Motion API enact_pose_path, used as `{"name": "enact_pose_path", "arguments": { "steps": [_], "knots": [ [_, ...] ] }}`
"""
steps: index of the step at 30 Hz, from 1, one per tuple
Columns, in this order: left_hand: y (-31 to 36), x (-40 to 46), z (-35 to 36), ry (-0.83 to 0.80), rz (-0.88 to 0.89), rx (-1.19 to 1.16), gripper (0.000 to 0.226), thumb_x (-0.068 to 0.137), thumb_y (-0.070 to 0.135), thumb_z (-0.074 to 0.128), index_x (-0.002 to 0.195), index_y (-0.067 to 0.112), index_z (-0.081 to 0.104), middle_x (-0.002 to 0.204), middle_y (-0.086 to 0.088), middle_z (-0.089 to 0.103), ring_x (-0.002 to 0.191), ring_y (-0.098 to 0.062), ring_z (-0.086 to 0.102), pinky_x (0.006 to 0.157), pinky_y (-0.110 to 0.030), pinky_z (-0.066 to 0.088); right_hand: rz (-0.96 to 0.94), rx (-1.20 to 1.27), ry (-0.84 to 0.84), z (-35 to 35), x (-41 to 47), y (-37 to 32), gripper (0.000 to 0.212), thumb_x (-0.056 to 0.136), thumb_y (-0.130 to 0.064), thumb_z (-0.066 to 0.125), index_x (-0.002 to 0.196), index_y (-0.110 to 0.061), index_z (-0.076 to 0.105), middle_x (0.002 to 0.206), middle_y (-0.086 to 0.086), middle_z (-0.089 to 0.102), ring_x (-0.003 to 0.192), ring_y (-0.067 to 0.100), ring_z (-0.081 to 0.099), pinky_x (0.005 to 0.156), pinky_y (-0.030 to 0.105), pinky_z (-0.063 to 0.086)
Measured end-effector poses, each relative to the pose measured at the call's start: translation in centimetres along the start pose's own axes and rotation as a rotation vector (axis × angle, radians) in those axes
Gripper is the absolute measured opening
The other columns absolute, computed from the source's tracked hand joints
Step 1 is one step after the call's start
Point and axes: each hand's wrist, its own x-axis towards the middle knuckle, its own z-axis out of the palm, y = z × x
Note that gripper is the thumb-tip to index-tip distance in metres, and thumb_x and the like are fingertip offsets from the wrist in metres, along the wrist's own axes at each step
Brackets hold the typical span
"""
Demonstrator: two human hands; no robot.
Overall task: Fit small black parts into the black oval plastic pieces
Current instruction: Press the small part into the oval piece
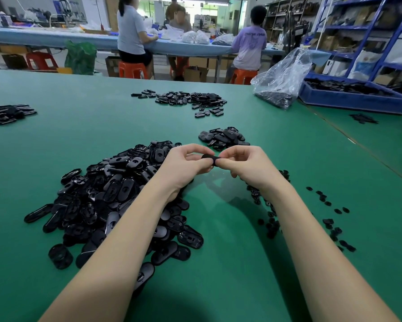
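- Left hand and right hand pinch one black oval piece between them, raised over the green worktop.
- Oval pile lies left; small parts scattered right.

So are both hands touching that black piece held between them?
Touching. The head view shows the left hand and right hand each pinching an end of the black piece above the table.

The only lettering that shows is dark print across the back of a pale lilac short-sleeved T-shirt, worn by a person seated on an orange plastic stool at the far light-blue worktop. The first word reads "CHINA"; the word after it is too blurred to read.
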Motion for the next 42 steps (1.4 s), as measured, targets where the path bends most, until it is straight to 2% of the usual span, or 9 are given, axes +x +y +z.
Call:
{"name": "enact_pose_path", "arguments": {
  "steps": [3,9,14,22,25,29,34,38,42],
  "knots": [
    [0.0,0.0,0.1,0.012,0.012,0.018,0.016,0.086,0.003,0.073,0.092,0.018,0.075,0.083,-0.005,0.077,0.075,-0.012,0.070,0.067,-0.016,0.051,-0.004,0.000,0.044,0.3,0.2,0.1,0.011,0.086,-0.018,0.080,0.080,-0.019,0.071,0.053,-0.019,0.058,0.046,0.000,0.048,0.046,0.010,0.037],
    [-0.1,0.1,0.2,0.029,0.018,0.032,0.016,0.086,0.002,0.074,0.091,0.018,0.075,0.081,-0.003,0.078,0.075,-0.010,0.071,0.067,-0.015,0.052,-0.012,-0.008,0.053,0.4,0.4,0.5,0.010,0.085,-0.020,0.080,0.080,-0.019,0.071,0.054,-0.019,0.060,0.048,-0.001,0.050,0.050,0.011,0.040],
    [-0.4,0.3,0.5,0.057,0.018,0.096,0.017,0.086,0.005,0.074,0.089,0.021,0.073,0.073,0.003,0.076,0.068,-0.004,0.069,0.059,-0.010,0.046,-0.005,-0.006,0.035,0.5,0.4,0.6,0.009,0.087,-0.018,0.079,0.084,-0.017,0.071,0.058,-0.016,0.064,0.050,0.001,0.057,0.046,0.009,0.038],
    [-0.8,0.5,0.9,0.104,0.000,0.118,0.018,0.084,0.004,0.075,0.085,0.022,0.075,0.076,-0.001,0.077,0.075,-0.014,0.071,0.084,-0.031,0.057,0.000,-0.067,0.080,0.7,0.5,1.0,0.010,0.084,-0.022,0.080,0.081,-0.020,0.071,0.060,-0.014,0.064,0.050,-0.001,0.052,0.050,0.012,0.039],
    [-0.8,0.5,1.1,0.131,-0.010,0.108,0.018,0.083,0.004,0.076,0.084,0.023,0.075,0.078,-0.003,0.077,0.076,-0.014,0.071,0.086,-0.032,0.057,-0.008,-0.086,0.100,0.8,0.6,1.2,0.010,0.083,-0.024,0.080,0.081,-0.021,0.070,0.063,-0.014,0.068,0.055,-0.001,0.056,0.055,0.013,0.041],
    [-1.0,0.5,1.4,0.165,0.002,0.161,0.019,0.081,0.005,0.075,0.082,0.024,0.074,0.076,-0.002,0.076,0.080,-0.018,0.072,0.086,-0.034,0.057,-0.038,-0.145,0.107,1.1,0.7,1.4,0.012,0.083,-0.024,0.080,0.078,-0.023,0.068,0.057,-0.016,0.065,0.049,-0.003,0.052,0.051,0.011,0.038],
    [-1.0,0.5,0.6,0.112,0.000,0.057,0.016,0.082,0.008,0.076,0.090,0.022,0.075,0.078,0.000,0.077,0.074,-0.012,0.071,0.079,-0.028,0.055,-0.125,-0.130,0.027,0.4,0.5,1.1,0.016,0.085,-0.031,0.081,0.095,-0.031,0.068,0.072,-0.012,0.068,0.053,0.003,0.053,0.054,0.014,0.041],
    [-1.3,0.5,0.5,0.097,-0.025,-0.035,0.028,0.074,0.017,0.073,0.102,0.021,0.071,0.087,0.000,0.079,0.083,-0.018,0.075,0.096,-0.040,0.056,-0.183,-0.246,0.067,0.7,0.5,1.4,0.018,0.084,-0.027,0.081,0.093,-0.035,0.069,0.076,-0.013,0.069,0.050,0.001,0.051,0.054,0.014,0.043],
    [-1.3,0.7,0.7,0.155,-0.010,0.026,0.022,0.080,0.021,0.070,0.101,0.025,0.068,0.085,0.004,0.078,0.090,-0.023,0.075,0.095,-0.046,0.057,-0.128,-0.328,0.177,0.2,1.1,1.8,0.016,0.082,-0.028,0.078,0.094,-0.036,0.070,0.087,-0.017,0.071,0.066,0.006,0.065,0.066,0.025,0.052]
  ]
}}
